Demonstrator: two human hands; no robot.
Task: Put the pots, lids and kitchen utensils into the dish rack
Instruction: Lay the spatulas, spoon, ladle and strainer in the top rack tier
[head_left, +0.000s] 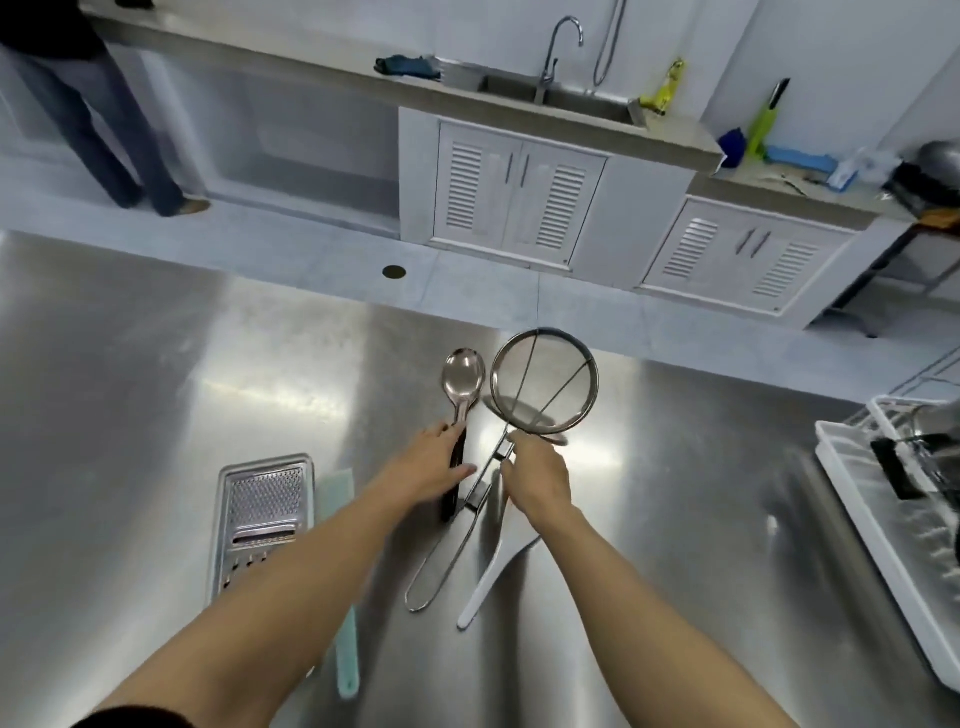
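On the steel table (130, 389) lie a large metal spoon (462, 379) with a black handle and a round mesh strainer (545, 379) with a long wire handle. My left hand (431, 467) rests on the spoon's black handle, fingers curled around it. My right hand (537, 480) grips the strainer's handle just below the mesh ring, and the ring is tilted up off the table. A white spatula (488, 577) lies partly under my right hand. A flat metal grater (262, 514) and a pale green spatula (345, 649) lie at the left. The white dish rack (883, 535) stands at the right edge.
The dish rack holds a dark-handled pot or lid, partly cut off by the frame. Beyond the table is a tiled floor with a drain, white cabinets and a sink counter (561, 98). A person's legs (104, 130) stand at the far left.
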